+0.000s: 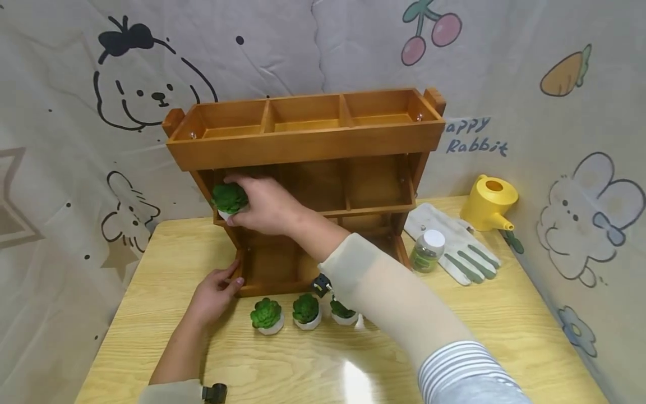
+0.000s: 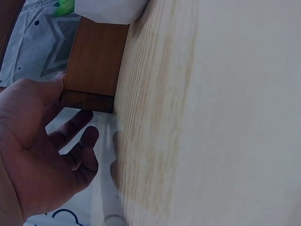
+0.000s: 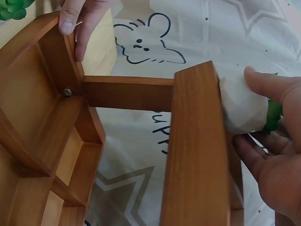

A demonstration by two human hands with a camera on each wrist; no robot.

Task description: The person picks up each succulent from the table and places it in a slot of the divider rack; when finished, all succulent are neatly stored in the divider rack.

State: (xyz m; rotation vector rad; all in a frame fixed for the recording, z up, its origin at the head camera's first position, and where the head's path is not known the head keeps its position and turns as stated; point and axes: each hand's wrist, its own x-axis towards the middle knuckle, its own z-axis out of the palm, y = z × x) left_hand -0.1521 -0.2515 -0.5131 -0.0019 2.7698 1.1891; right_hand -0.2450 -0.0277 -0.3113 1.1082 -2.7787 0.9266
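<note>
My right hand (image 1: 264, 205) grips a small potted succulent (image 1: 229, 197) at the left end of the middle tier of a wooden three-tier shelf (image 1: 303, 147). In the right wrist view, thumb and fingers hold its white pot (image 3: 242, 106), right at the tier's front board. Down at the shelf's lower left corner, my left hand (image 1: 214, 294) pinches the edge of the side board, thumb on the inner side. The left wrist view shows that board's end (image 2: 89, 99) beside the thumb. Three more potted succulents (image 1: 266, 314) stand in a row before the shelf.
On the right of the table (image 1: 282, 370) lie grey-and-white gloves (image 1: 454, 241), with a white-capped jar (image 1: 428, 251) beside them. Behind these stands a yellow watering can (image 1: 489, 202). A printed cloth (image 1: 282, 50) hangs close behind the shelf.
</note>
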